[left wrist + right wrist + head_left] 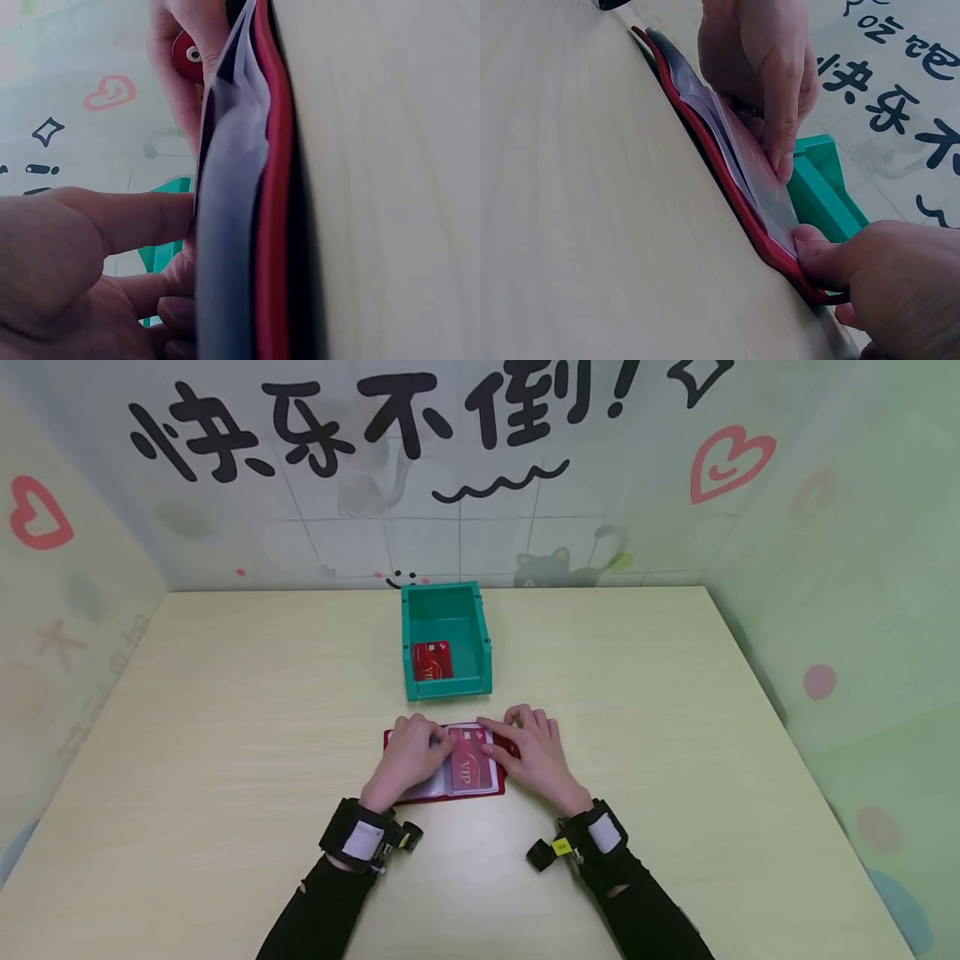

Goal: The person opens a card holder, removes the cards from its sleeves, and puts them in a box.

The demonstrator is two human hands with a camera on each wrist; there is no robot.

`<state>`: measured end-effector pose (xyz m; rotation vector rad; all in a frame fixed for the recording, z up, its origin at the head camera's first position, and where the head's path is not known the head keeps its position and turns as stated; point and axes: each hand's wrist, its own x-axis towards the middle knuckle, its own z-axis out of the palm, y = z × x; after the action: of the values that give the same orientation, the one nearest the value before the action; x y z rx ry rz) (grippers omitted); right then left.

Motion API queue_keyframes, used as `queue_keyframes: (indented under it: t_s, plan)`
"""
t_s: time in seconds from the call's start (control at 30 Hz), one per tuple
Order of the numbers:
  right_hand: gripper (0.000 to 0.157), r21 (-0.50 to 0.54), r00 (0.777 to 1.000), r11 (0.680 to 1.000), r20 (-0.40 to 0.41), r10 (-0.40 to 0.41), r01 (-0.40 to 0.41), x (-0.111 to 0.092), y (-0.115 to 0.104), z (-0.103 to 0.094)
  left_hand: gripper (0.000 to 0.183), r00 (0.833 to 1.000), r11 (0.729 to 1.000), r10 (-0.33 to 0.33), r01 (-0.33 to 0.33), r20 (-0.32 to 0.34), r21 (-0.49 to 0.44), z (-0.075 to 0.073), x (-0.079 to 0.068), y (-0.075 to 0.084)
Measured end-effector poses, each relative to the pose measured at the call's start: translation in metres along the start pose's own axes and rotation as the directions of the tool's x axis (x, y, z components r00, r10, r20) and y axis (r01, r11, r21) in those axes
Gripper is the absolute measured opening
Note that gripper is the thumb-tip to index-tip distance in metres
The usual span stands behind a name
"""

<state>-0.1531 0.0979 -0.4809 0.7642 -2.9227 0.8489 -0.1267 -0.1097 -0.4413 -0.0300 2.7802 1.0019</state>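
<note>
An open red card holder (pixel 501 787) with clear plastic pockets lies on the table in front of me. A red VIP card (pixel 468 772) shows through its right-hand pocket. My left hand (pixel 410 756) lies across the left page, fingers curled, its thumb against the card's left side. In the right wrist view, the left thumb (pixel 784 161) presses on the card and pocket; its fingertips are partly hidden. With my right hand (pixel 536 756) I grip the holder's right edge, thumb on the page and other fingers behind the cover. A snap button (pixel 193 54) shows beside that hand.
Just beyond the holder stands a green bin (pixel 450 687), with another red VIP card (pixel 432 661) inside it. The pale wooden table (pixel 247 718) meets printed wall panels (pixel 450 543) at the back and sides. Wrist cameras (pixel 542 855) sit on both forearms.
</note>
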Motion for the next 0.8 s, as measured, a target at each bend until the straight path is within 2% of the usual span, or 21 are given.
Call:
queue_keyframes:
  t_s: [0.23, 0.5, 0.8]
  plan:
    - [0.044, 0.008, 1.000, 1.000, -0.001, -0.004, 0.004, 0.000, -0.002, -0.002, 0.023, 1.000, 1.000, -0.017, 0.017, -0.003, -0.024, -0.003, 0.000, 0.000]
    - [0.045, 0.025, 1.000, 1.000, 0.011, 0.008, -0.008, 0.000, -0.002, -0.003, 0.030, 0.999, 0.998, -0.050, 0.050, -0.006, -0.047, -0.007, -0.002, -0.002]
    - [0.045, 0.018, 1.000, 1.000, -0.001, 0.010, -0.010, 0.002, -0.001, 0.000, 0.027, 0.992, 0.988, -0.116, 0.120, 0.046, -0.100, -0.022, -0.004, -0.005]
